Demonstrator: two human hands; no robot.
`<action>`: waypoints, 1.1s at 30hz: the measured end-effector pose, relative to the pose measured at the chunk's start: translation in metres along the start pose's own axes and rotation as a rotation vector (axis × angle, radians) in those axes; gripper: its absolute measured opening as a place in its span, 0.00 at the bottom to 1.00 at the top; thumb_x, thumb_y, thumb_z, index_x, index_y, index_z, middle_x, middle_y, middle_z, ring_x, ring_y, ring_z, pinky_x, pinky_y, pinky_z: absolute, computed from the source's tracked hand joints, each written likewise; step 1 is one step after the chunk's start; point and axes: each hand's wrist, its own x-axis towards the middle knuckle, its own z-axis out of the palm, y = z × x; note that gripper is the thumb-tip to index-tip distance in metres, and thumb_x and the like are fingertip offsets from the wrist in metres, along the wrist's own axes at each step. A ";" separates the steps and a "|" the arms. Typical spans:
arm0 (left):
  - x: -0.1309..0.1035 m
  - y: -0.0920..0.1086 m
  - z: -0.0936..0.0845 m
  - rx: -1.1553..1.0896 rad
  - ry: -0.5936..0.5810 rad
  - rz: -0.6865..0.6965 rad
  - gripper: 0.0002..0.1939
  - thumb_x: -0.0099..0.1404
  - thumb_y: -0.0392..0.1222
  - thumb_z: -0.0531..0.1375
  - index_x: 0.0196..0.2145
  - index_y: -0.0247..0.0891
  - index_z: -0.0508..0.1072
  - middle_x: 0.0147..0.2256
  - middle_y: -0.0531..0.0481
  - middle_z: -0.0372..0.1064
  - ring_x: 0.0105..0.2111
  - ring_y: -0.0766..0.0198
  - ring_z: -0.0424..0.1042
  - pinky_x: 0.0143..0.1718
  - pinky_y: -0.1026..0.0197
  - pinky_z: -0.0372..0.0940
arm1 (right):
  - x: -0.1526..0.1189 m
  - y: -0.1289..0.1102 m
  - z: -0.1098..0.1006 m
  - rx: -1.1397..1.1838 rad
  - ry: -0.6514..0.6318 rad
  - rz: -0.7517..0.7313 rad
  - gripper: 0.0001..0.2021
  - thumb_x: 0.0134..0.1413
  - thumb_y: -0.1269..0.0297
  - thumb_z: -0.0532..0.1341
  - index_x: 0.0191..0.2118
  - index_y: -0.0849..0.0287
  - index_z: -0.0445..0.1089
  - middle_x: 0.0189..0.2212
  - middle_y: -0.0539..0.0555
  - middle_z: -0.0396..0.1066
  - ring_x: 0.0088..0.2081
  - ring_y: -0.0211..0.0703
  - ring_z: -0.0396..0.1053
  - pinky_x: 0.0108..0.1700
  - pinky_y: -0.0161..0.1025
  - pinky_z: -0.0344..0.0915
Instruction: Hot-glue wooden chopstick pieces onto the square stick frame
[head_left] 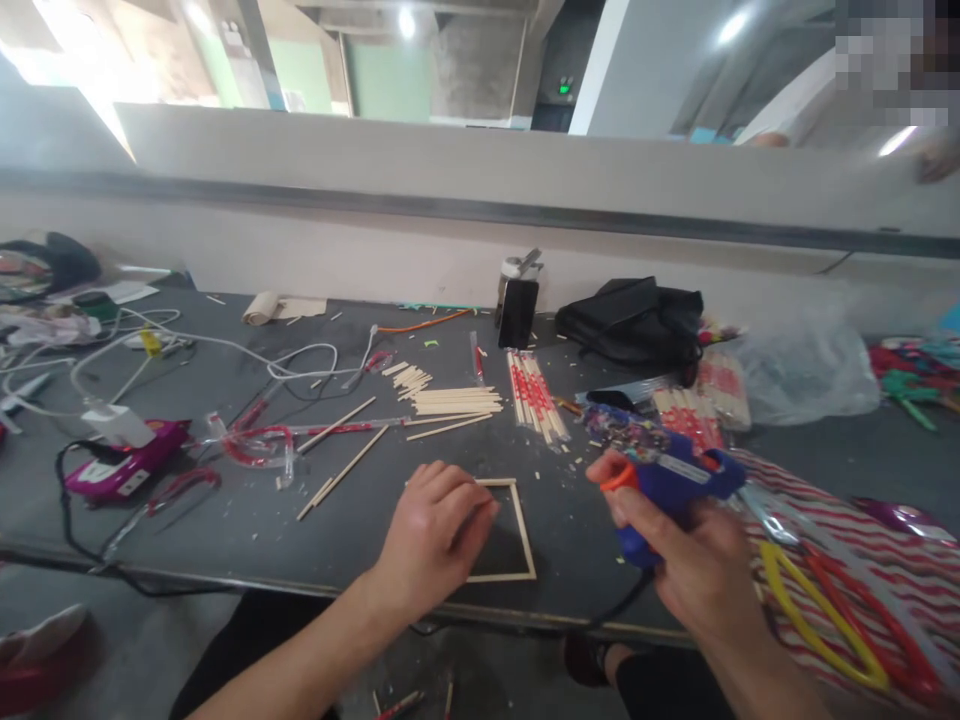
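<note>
My right hand (694, 560) grips a blue hot glue gun (679, 480) with an orange tip, raised over the table's right side. Its orange tip points left, and my thumb and a finger are close to it. Lower down, a rectangular frame of thin wooden sticks (525, 535) lies flat near the table's front edge. My left hand (442, 530) is over the frame's left part, fingers curled together and pointing down. The hand hides that side of the frame and whatever is between its fingertips.
Loose wooden sticks (454, 401) and packed chopsticks (534, 395) lie behind the frame. A phone (517, 313) leans upright at the back beside a black bag (637, 320). Scissors (825, 620) rest on striped cloth at right. A purple power strip (131, 465) with cables is at left.
</note>
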 end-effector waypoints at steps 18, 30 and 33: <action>0.032 0.008 -0.007 -0.057 0.176 -0.199 0.12 0.66 0.42 0.55 0.25 0.38 0.65 0.25 0.54 0.64 0.27 0.68 0.64 0.30 0.66 0.57 | -0.029 0.026 -0.017 -0.193 0.127 0.210 0.19 0.49 0.45 0.62 0.35 0.57 0.77 0.29 0.53 0.74 0.32 0.45 0.68 0.38 0.40 0.63; -0.028 -0.001 -0.026 0.019 0.236 -0.422 0.21 0.68 0.48 0.49 0.19 0.41 0.47 0.19 0.59 0.41 0.20 0.70 0.47 0.22 0.65 0.46 | -0.031 0.051 -0.013 -0.045 0.146 0.343 0.24 0.47 0.42 0.61 0.35 0.62 0.75 0.28 0.55 0.74 0.30 0.42 0.67 0.33 0.37 0.62; -0.042 -0.010 -0.033 0.022 0.252 -0.485 0.22 0.67 0.51 0.49 0.20 0.41 0.47 0.20 0.58 0.40 0.20 0.70 0.47 0.22 0.65 0.46 | -0.027 0.055 -0.015 -0.006 0.078 0.409 0.23 0.46 0.44 0.62 0.33 0.63 0.75 0.25 0.55 0.74 0.26 0.39 0.66 0.28 0.35 0.61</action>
